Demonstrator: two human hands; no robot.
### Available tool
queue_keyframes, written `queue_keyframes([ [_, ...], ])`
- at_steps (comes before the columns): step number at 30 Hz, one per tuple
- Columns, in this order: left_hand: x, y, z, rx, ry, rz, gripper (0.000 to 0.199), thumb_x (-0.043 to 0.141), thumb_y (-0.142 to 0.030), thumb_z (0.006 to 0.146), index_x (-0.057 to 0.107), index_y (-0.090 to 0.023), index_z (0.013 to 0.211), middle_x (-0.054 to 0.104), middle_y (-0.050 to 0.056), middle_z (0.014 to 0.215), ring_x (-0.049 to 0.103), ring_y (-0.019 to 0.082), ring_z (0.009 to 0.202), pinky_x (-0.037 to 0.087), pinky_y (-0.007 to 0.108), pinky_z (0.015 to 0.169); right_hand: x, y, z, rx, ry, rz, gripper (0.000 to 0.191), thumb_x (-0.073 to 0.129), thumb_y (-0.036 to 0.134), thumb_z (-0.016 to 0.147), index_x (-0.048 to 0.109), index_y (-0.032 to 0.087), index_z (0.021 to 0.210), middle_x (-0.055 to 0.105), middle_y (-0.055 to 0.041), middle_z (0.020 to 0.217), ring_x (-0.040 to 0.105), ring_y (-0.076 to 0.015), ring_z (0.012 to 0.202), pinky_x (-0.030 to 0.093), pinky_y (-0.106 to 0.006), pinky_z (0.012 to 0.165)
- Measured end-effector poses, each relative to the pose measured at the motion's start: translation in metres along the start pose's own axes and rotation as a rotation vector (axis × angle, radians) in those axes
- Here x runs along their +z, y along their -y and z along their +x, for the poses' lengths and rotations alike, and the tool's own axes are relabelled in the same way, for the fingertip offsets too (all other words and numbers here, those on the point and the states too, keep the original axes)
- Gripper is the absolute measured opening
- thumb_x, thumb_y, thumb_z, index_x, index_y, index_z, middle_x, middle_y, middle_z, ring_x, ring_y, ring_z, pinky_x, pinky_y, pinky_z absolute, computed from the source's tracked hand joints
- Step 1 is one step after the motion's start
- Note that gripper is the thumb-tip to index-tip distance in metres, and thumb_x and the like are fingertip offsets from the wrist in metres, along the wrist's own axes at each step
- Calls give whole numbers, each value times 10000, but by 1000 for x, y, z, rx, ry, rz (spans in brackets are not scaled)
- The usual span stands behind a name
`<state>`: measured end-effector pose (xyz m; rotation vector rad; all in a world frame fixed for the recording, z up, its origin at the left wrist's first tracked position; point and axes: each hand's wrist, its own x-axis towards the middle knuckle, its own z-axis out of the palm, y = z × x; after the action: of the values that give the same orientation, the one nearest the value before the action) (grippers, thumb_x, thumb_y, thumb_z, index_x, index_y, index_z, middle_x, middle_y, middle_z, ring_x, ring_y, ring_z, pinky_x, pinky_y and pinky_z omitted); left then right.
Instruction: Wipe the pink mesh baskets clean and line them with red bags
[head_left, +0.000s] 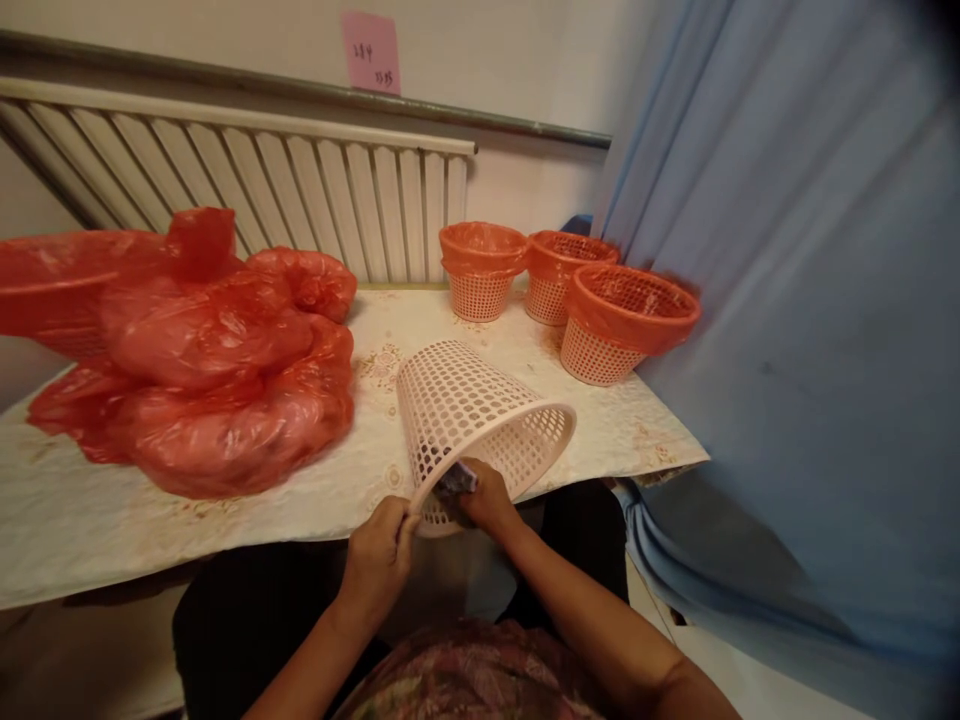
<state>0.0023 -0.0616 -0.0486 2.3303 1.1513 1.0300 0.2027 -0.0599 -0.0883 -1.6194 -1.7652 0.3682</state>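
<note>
A pale pink perforated wastebasket [466,395] lies tilted at the table's front edge, its mouth facing me and to the right. My left hand [382,545] is closed on the lower left of its rim. Inside the mouth, my right hand [486,497] grips a dark cloth [456,482] with a lighter edge, close to the basket's inner wall. The fingertips of the right hand are partly hidden by the cloth and the rim.
Several red plastic bags [225,390] are heaped on the left of the patterned tablecloth [375,325]. Three baskets lined with red bags, one nearest the curtain [604,350], stand at the back right. A radiator [300,185] runs along the wall; a blue curtain [787,300] hangs at right.
</note>
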Motion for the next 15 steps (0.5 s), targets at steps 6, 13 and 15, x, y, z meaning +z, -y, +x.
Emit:
queue_keyframes([
  [6,-16,6,21,24,-100,129,148,432,-254,918,512,-215,801,566,-9,690,568,161,624,426,259,608,20,55,5,-134,-121,127,376,589,320,861,552,205,1218,620,-72,1158,552,-220,1025,428,-326,884],
  [13,-27,16,35,8,-124,158,131,443,-237,903,512,-205,796,563,-8,706,559,162,638,407,262,620,24,-16,2,-233,103,-415,235,516,279,933,644,311,1128,549,-36,1321,419,-273,1167,349,-415,917],
  [15,-25,16,35,-24,-95,94,139,443,-254,907,511,-205,797,551,-15,704,547,157,641,403,262,624,21,-35,2,-177,97,-474,250,518,253,927,643,306,1137,538,-37,1337,398,-280,1186,337,-419,918],
])
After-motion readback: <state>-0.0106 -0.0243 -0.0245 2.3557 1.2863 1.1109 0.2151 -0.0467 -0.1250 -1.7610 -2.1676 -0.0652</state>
